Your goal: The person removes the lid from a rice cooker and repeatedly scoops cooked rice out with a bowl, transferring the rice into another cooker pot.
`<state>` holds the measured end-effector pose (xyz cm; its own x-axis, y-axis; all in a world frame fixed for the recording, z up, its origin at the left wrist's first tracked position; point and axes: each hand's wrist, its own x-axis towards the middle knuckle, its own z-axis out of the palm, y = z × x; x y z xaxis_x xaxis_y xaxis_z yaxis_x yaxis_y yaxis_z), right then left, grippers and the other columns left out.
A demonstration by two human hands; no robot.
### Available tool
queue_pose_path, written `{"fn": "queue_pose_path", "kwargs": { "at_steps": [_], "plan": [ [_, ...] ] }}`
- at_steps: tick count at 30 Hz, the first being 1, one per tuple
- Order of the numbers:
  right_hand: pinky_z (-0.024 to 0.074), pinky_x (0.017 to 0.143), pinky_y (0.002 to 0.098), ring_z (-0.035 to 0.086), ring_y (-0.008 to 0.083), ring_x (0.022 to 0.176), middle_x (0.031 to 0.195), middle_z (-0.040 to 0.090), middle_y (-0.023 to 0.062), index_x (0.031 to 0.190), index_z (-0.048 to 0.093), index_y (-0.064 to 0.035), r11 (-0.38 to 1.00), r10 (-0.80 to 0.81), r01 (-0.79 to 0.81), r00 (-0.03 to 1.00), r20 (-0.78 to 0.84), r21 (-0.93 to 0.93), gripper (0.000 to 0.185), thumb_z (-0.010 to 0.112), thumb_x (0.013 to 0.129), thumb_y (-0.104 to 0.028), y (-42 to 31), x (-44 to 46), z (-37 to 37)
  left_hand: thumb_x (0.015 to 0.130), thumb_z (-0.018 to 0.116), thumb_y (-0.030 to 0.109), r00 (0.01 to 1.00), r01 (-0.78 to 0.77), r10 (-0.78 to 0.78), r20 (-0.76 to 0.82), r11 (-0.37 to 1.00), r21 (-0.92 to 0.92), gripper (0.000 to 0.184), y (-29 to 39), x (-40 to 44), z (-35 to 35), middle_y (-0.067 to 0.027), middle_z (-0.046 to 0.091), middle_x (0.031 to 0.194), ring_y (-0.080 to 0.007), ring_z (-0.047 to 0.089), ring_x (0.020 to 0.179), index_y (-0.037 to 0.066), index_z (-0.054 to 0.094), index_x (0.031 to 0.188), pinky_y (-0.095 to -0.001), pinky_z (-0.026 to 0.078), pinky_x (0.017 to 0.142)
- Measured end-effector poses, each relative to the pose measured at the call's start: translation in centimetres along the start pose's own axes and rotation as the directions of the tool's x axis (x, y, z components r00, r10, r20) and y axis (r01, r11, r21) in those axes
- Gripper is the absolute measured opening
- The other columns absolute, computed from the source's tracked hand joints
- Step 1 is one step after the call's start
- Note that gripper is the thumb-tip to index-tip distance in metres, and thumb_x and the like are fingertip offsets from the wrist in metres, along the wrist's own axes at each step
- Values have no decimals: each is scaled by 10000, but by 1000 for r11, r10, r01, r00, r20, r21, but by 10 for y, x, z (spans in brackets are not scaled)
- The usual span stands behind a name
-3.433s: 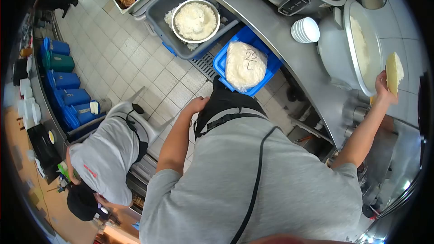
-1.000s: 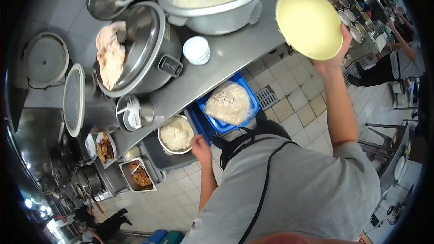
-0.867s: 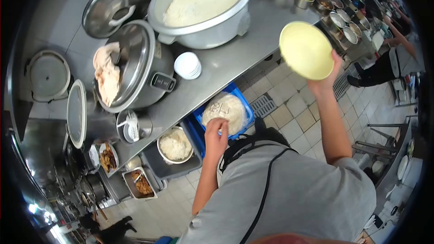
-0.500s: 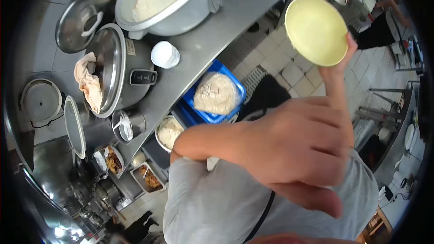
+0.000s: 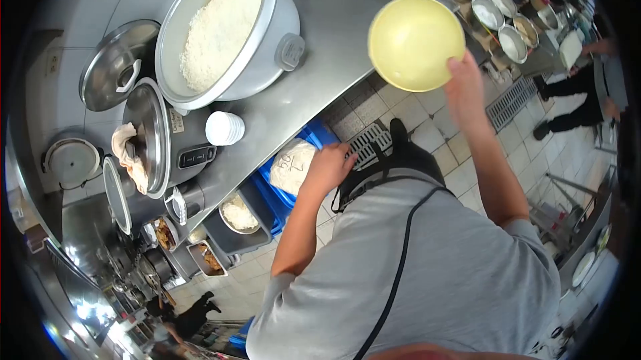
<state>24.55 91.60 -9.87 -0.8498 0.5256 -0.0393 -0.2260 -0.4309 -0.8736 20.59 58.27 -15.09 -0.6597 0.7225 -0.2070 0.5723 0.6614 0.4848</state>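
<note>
My right hand (image 5: 465, 86) grips the rim of a yellow bowl (image 5: 416, 44), its thumb at the edge; no rice shows in the bowl, which hangs by the counter's front edge. Near my waist, my left hand (image 5: 329, 168) has its fingers curled in, with nothing visible in them. Just beyond it, a bag of pale food (image 5: 291, 166) marked in black lies in a blue crate (image 5: 319, 134). On the steel counter (image 5: 334, 46) stands a large pot (image 5: 268, 60) of white rice (image 5: 222, 34), next to stacked white cups (image 5: 225, 128).
A lidded cooker (image 5: 157, 134) carries a crumpled cloth or glove (image 5: 129, 157). Below the counter, a rice bowl (image 5: 238, 215) sits in a grey bin (image 5: 262, 225). Food containers (image 5: 488, 12) line the far right counter. A person (image 5: 587, 90) stands at right, another (image 5: 191, 316) at lower left.
My left hand, raised before the camera half a second ago, is back near my waist. The yellow bowl has shifted left toward the counter in my right hand. The view has turned.
</note>
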Motion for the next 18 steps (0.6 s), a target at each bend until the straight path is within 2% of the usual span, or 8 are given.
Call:
{"fn": "queue_pose_path", "kwargs": {
  "at_steps": [1, 3, 6, 7, 8, 10, 13, 18],
  "plan": [
    [496, 1031, 332, 618, 125, 1161, 1199, 657, 40, 1249, 570, -42, 997, 45, -47, 999, 31, 57, 321, 713, 1000, -185, -3, 8, 26, 1027, 677, 202, 977, 184, -151, 151, 956, -230, 273, 4, -3, 2, -173, 747, 1052, -304, 719, 956, -26, 708, 1173, -431, 560, 847],
    [528, 983, 332, 627, 121, 1129, 1194, 661, 44, 1237, 539, -37, 989, 131, -115, 976, 173, -95, 342, 737, 996, -177, 7, 18, 57, 1044, 664, 226, 978, 210, -190, 90, 864, -458, 314, 32, -6, -9, -152, 750, 1086, -260, 716, 982, -26, 688, 1229, -410, 557, 864],
    [546, 911, 280, 637, 115, 1094, 1210, 657, 73, 1262, 505, -13, 985, 143, -170, 906, 398, 35, 406, 758, 990, -175, 34, 13, 113, 1063, 650, 416, 977, 99, -211, -43, 618, -780, 552, 54, -3, -19, -96, 716, 1192, -168, 676, 967, -8, 591, 1411, -347, 528, 872],
    [545, 907, 276, 634, 115, 1083, 1192, 660, 82, 1259, 502, -5, 966, 221, -258, 873, 435, 27, 411, 759, 988, -176, 32, 4, 132, 1037, 659, 493, 952, -80, -237, -192, 414, -907, 656, 62, 0, -28, -102, 714, 1166, -174, 661, 951, -11, 558, 1444, -340, 527, 865],
    [546, 898, 280, 632, 118, 1065, 1186, 659, 108, 1271, 498, 1, 967, 193, -250, 848, 493, 51, 412, 749, 994, -173, 37, -6, 148, 1011, 668, 571, 898, -286, -289, -334, 195, -938, 761, 64, 3, -34, -109, 712, 1139, -180, 645, 935, -14, 525, 1476, -334, 527, 858],
    [521, 953, 315, 619, 152, 1125, 1224, 653, 131, 1316, 482, 14, 938, 302, -345, 745, 595, -44, 467, 752, 995, -192, 41, -21, 164, 948, 688, 665, 807, -485, -354, -473, 60, -873, 846, 52, 5, -41, -86, 699, 1160, -163, 624, 936, 16, 527, 1466, -322, 515, 854],
    [461, 1088, 389, 599, 218, 1259, 1275, 661, 154, 1362, 482, 20, 985, 152, -169, 708, 690, -44, 548, 775, 984, -249, 47, -35, 191, 925, 739, 640, 693, -587, -534, -484, -29, -809, 796, 44, -5, -55, -58, 708, 1185, -179, 669, 1041, 33, 560, 1408, -350, 548, 887],
    [485, 1066, 398, 638, 241, 1227, 1274, 686, 154, 1290, 570, 23, 970, 234, -101, 632, 739, -222, 520, 800, 956, -302, 62, -10, 219, 906, 789, 599, 580, -686, -607, -544, -3, -728, 783, 7, -2, -65, -65, 715, 1183, -182, 685, 1005, 31, 564, 1396, -341, 562, 860]
  ]
}}
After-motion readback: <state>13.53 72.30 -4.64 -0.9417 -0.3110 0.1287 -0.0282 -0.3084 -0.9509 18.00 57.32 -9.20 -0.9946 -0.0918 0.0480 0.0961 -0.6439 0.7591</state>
